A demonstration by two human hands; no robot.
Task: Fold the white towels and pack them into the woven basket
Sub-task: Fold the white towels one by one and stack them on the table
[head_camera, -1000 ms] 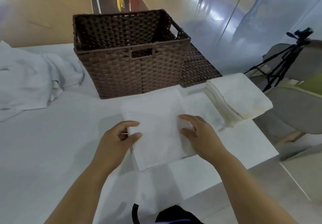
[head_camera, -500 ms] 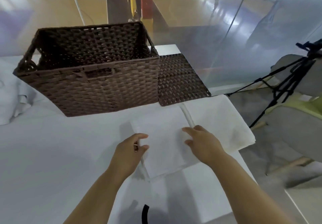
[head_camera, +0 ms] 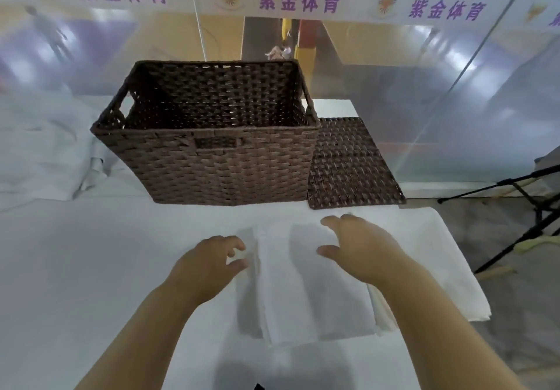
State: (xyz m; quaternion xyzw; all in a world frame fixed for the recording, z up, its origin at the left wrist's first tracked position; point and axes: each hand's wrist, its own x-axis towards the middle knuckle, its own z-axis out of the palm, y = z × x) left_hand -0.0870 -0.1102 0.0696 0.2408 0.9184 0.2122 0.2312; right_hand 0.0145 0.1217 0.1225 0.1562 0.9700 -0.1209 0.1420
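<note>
Now the folded white towel point(head_camera: 306, 292) sits a little clear of the white worktop point(head_camera: 91, 268) near its front edge and casts a grey shadow along its left and near sides. Half a second ago it lay flat under both hands.

The left hand point(head_camera: 209, 265) has its grip closed on the towel's left edge, pinched between the thumb and curled fingers. The right hand point(head_camera: 360, 250) arches over the far right part of the towel, with the thumb on top and the fingers curled down over the far edge. Earlier its fingers lay flatter on the cloth.

The towel's right edge overlaps the stack of folded white towels point(head_camera: 439, 268) at the worktop's right edge.

The brown woven basket point(head_camera: 212, 162) stands upright toward the far edge, just beyond the hands. The view has tipped up since the earlier picture, so the dark inside of the basket faces the camera more squarely. A flat brown woven lid point(head_camera: 348, 162) lies against the basket's right side. A heap of unfolded white cloth point(head_camera: 39, 153) lies by the far left corner. A black tripod point(head_camera: 533, 207) stands on the floor off the right edge.
</note>
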